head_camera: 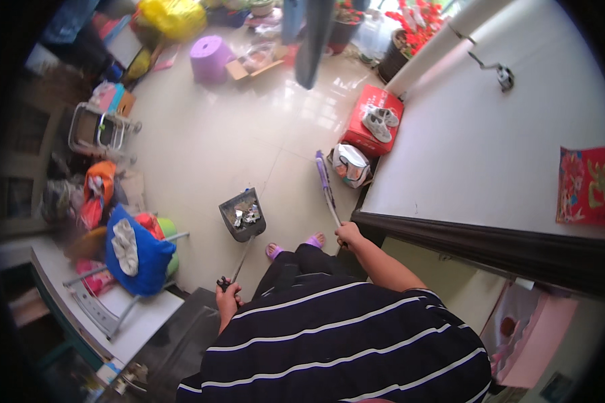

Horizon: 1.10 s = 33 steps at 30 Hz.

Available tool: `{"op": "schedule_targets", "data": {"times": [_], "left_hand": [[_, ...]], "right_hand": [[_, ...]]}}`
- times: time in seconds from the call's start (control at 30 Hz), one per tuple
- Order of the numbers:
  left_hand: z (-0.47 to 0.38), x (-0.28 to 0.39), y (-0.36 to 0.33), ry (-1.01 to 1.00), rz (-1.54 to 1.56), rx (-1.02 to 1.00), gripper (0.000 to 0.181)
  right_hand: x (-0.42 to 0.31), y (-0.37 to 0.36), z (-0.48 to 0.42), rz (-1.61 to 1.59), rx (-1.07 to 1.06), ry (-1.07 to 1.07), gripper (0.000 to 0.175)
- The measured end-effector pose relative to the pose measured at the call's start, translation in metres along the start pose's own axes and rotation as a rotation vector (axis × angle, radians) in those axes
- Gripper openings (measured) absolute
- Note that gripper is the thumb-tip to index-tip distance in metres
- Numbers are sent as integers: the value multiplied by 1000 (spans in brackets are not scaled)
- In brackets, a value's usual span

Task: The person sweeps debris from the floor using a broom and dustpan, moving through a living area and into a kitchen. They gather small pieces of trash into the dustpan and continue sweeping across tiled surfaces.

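Observation:
My left hand grips the handle of a long-handled dustpan. The dark pan rests near the floor ahead of my feet and holds dirt and crumpled scraps. In my right hand is the pole of a broom with a purple head. That broom head reaches forward, close beside a white bag on the right. Whether its bristles touch the floor I cannot tell.
A red box bearing a pair of shoes stands by the right wall. Ahead are a purple stool and an open carton. On the left are a folded cart and a chair with a blue cushion. Pale tiles cover the floor.

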<state>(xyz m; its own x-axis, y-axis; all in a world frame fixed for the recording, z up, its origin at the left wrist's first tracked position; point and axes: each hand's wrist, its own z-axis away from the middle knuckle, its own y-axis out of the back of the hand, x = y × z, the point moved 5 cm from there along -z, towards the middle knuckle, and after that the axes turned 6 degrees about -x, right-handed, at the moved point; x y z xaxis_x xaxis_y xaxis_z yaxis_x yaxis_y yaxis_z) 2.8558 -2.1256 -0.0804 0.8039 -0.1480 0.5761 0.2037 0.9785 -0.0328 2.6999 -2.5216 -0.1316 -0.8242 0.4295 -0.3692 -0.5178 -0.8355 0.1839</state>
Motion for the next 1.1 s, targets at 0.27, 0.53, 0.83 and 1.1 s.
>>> {"op": "schedule_targets", "data": {"times": [0.27, 0.53, 0.83, 1.1], "left_hand": [[-1, 9, -35, 113, 103, 145, 31], [3, -5, -53, 143, 185, 288, 27], [0, -54, -43, 29, 291, 382, 26], [-6, -70, -36, 47, 371, 381, 28]], "right_hand": [[-62, -70, -101, 15, -185, -191, 7], [-129, -96, -103, -122, -303, -276, 7], [-163, 8, -73, -36, -267, -117, 7], [-173, 69, -101, 390, -76, 75, 8]]}}
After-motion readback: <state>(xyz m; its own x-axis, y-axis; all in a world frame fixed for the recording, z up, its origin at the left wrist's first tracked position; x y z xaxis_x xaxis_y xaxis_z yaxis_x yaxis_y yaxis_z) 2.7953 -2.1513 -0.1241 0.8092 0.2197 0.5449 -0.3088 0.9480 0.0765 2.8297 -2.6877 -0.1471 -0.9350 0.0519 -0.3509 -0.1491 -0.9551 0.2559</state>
